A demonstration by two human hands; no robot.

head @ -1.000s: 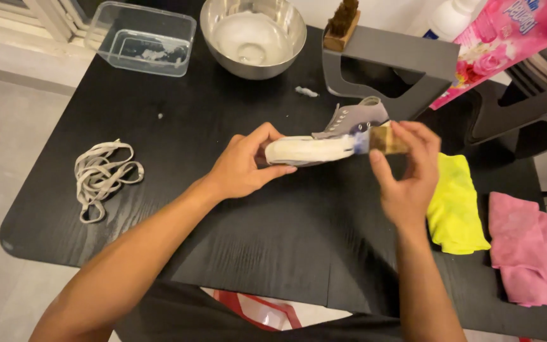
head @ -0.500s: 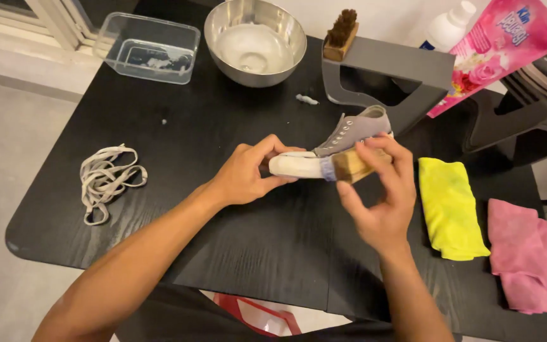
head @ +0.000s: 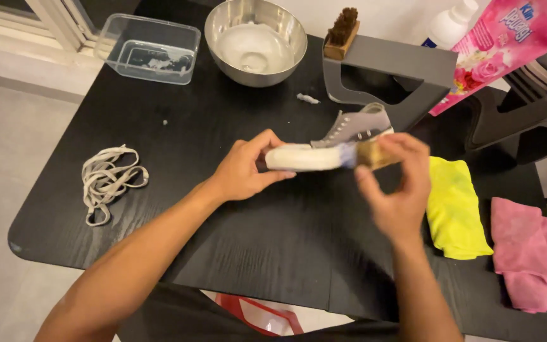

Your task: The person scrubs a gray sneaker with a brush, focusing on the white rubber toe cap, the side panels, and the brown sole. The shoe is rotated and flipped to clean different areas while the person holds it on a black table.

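A: We're over a black table (head: pixel 159 253) by a pale floor, holding the grey sneaker (head: pixel 349 130) just above its middle, sole turned toward us. Our left hand (head: pixel 245 171) is closed around the white toe end; our right hand (head: pixel 397 190) pinches a wooden brush (head: pixel 375 152) against the heel end of the sole.

B: Risks, as we judge them? The brush looks blurred, so it's probably moving fast; it could skid off the rubber and flick foam onto the table. The toe hold is only fingertips and thumb, so a hard stroke might twist the shoe loose.

A: Counting outward: one shoe, one brush in hand, a second brush (head: pixel 342 31) on the grey stand (head: pixel 406 63).

B: Two cloths, one yellow (head: pixel 454 202), one pink (head: pixel 527 253). One steel bowl (head: pixel 256 41), one clear tub (head: pixel 148 47), one bundle of white laces (head: pixel 109 180), one white bottle (head: pixel 451 25) and one pink pouch (head: pixel 501 47).
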